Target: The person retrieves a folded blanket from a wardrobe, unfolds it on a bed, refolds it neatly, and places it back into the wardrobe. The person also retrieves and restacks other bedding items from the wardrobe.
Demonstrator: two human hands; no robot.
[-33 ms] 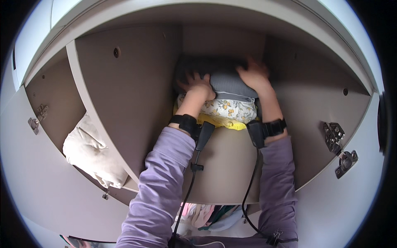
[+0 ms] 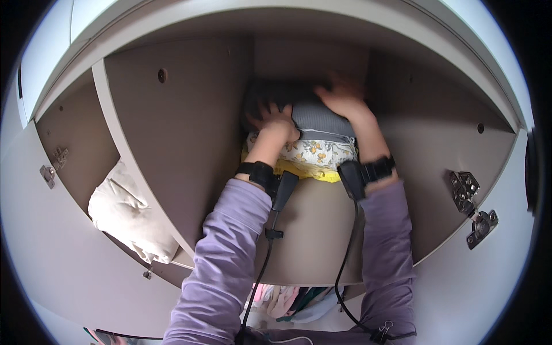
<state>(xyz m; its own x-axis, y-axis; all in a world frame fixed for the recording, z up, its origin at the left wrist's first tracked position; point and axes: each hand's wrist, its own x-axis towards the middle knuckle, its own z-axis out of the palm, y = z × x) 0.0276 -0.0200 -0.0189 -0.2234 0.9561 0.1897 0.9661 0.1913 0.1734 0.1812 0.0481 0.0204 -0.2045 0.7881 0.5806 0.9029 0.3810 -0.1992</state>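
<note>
Inside an open cabinet lies a stack of folded textiles. On top is a dark grey ribbed piece point(image 2: 319, 118); under it is a white cloth with a yellow and grey floral print point(image 2: 319, 152), and at the bottom a bright yellow cloth point(image 2: 307, 171). My left hand point(image 2: 275, 122) rests with spread fingers on the left part of the grey piece. Over its right part is my right hand point(image 2: 343, 100), fingers apart and blurred by motion; whether it touches the cloth I cannot tell. Neither hand grips anything.
A vertical divider point(image 2: 123, 138) separates the left compartment, where a crumpled white cloth bundle point(image 2: 129, 213) lies. Metal hinges point(image 2: 480, 227) join the open door at right. Below the shelf point(image 2: 310, 241), several coloured garments point(image 2: 293, 300) show. Black cables run from my wrist straps.
My right hand has shifted a little to the left across the top of the grey piece. The left hand stays in place.
</note>
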